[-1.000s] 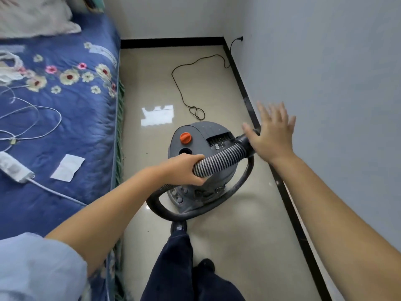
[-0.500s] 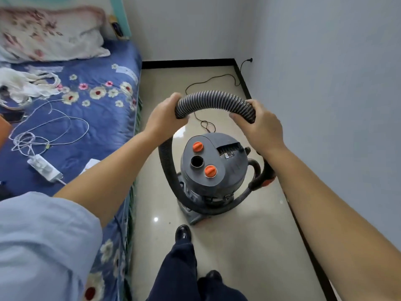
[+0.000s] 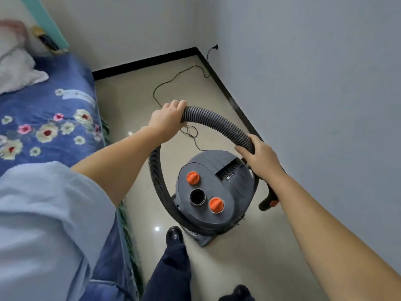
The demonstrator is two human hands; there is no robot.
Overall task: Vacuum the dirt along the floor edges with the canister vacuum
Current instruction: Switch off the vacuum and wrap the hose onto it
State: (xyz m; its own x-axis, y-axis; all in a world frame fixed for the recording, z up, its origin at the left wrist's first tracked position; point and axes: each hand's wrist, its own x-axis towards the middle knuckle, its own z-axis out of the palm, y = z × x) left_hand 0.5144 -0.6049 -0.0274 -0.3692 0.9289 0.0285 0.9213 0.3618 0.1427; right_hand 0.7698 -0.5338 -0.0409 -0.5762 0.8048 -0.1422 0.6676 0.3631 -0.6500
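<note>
Above grey canister | left hand, right hand grip ribbed hose

Illumination was even and soft. A small glare spot marked the floor at 6 o'clock. The pillow at 10 o'clock was motion-blurred; wide-angle distortion bent edges.

- Canister vacuum: matt grey plastic with glossy orange knobs.
- Hose: ribbed, flexible plastic.
- Floor: smooth, glossy tile.
- Bedspread: soft floral cloth.
- Wall: matt paint.

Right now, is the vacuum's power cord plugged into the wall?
Plugged in: the power cord runs across the floor up to a plug on the wall.
</note>
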